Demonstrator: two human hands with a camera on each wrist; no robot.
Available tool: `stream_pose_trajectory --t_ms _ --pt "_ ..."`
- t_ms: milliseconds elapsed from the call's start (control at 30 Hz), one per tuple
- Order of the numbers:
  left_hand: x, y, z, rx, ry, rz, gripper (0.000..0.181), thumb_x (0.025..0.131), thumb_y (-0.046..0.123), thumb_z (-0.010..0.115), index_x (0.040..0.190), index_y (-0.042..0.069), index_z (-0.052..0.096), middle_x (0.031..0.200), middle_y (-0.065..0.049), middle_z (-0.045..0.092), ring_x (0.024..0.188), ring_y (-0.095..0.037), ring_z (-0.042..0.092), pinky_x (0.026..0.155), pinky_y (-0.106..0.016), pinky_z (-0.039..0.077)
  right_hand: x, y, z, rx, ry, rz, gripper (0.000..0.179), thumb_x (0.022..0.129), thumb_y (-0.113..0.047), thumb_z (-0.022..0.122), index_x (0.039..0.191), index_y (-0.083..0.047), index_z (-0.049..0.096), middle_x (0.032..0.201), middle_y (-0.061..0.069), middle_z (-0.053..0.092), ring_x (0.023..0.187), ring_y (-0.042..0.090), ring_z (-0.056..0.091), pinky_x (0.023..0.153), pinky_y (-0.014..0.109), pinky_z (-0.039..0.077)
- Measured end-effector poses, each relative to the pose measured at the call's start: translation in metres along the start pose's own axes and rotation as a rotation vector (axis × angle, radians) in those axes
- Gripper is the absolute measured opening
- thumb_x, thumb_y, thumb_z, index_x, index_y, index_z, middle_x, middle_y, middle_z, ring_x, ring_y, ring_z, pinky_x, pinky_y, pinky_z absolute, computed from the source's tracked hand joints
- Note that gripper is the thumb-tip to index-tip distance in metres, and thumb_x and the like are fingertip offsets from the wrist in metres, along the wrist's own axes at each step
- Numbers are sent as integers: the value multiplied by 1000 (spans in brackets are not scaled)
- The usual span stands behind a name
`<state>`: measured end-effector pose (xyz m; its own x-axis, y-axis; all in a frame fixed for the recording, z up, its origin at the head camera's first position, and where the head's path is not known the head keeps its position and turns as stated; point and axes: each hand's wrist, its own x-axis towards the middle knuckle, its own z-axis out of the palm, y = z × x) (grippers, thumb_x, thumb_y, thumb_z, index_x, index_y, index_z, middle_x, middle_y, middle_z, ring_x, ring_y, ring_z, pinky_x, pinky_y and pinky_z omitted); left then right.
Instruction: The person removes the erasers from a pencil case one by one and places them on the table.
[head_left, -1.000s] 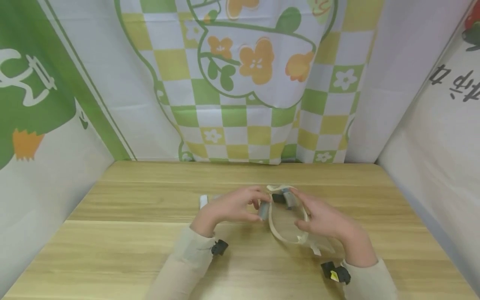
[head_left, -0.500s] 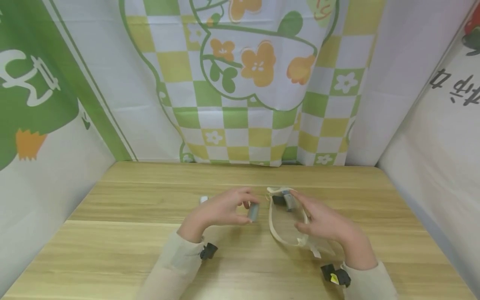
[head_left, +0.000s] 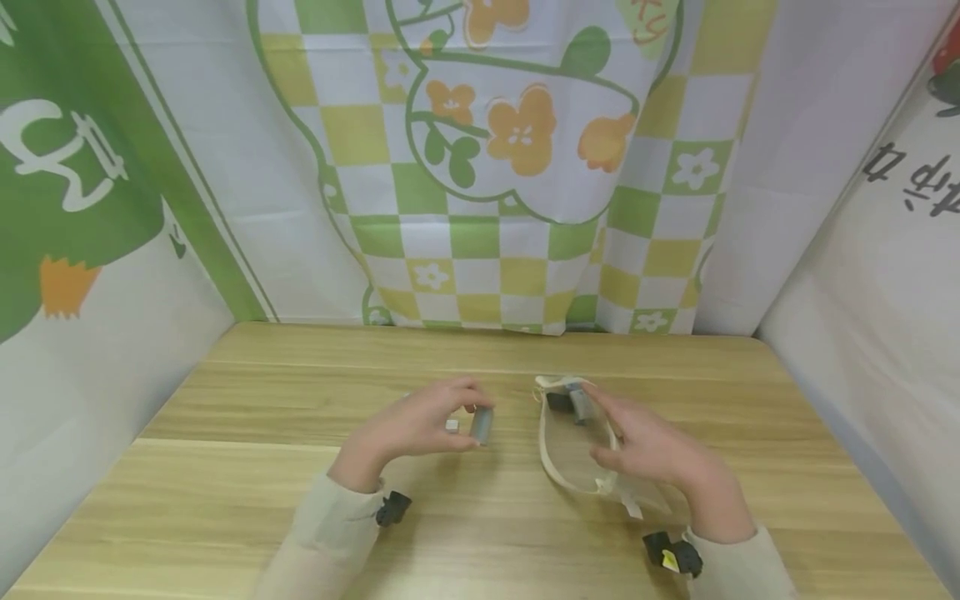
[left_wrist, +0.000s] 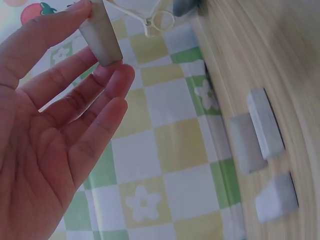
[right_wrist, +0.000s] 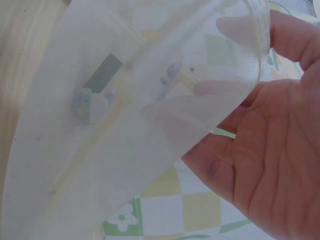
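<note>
My left hand pinches a small grey rectangular block upright between thumb and fingertips, left of the pouch and apart from it. The left wrist view shows the same block at the top, its upper end cut off. With thumb and fingers at the rim, my right hand holds a translucent, cream-edged pouch with its mouth spread. A dark block and a grey block lie inside it. Through its film the right wrist view shows a dark ribbed block.
On the wooden table, the left wrist view shows a long white block, a grey block beside it and a short white block. A patterned curtain hangs behind the table.
My left hand has moved left, carrying the grey block away from the pouch's mouth. A white block now shows behind its fingers. My right hand and the pouch stay nearly still.
</note>
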<state>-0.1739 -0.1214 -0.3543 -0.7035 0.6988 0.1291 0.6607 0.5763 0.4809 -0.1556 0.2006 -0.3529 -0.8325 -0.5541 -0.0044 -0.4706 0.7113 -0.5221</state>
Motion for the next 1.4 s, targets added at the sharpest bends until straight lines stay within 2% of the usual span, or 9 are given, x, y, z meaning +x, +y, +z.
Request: stream_pose_trajectory --t_ms 133,567,800,1067,1400 --pt "-6 -5 -1 14 -3 -13 47 85 15 77 128 5 64 122 -2 62 115 -20 60 100 -39 52 0 1 1 -4 5 -1 81 89 -14 67 154 5 22 156 29 31 141 47 37 115 59 32" --pt "-23 -15 -5 58 -6 -39 47 81 11 79 125 2 65 122 -7 63 115 -25 61 101 -43 52 1 2 3 -11 -1 11 81 90 -14 67 155 3 23 155 29 34 139 47 39 113 59 35" --pt "-31 -22 -6 71 10 -49 46 83 13 78 125 2 65 126 -9 62 117 -28 61 101 -44 52 1 1 2 -14 9 -3 81 90 -14 68 154 4 23 155 29 33 140 48 38 114 60 33" --pt "-35 -28 -6 75 2 -111 47 82 14 79 125 2 65 122 -7 63 116 -27 61 99 -45 53 0 1 1 -18 4 13 81 90 -15 68 155 3 23 155 29 34 139 47 39 114 59 34" --pt "-39 -36 -4 101 -1 -143 47 80 14 81 124 2 66 118 -6 64 114 -27 62 97 -45 53 1 2 2 -6 5 -5 81 89 -13 67 155 4 22 157 27 30 141 47 37 115 59 32"
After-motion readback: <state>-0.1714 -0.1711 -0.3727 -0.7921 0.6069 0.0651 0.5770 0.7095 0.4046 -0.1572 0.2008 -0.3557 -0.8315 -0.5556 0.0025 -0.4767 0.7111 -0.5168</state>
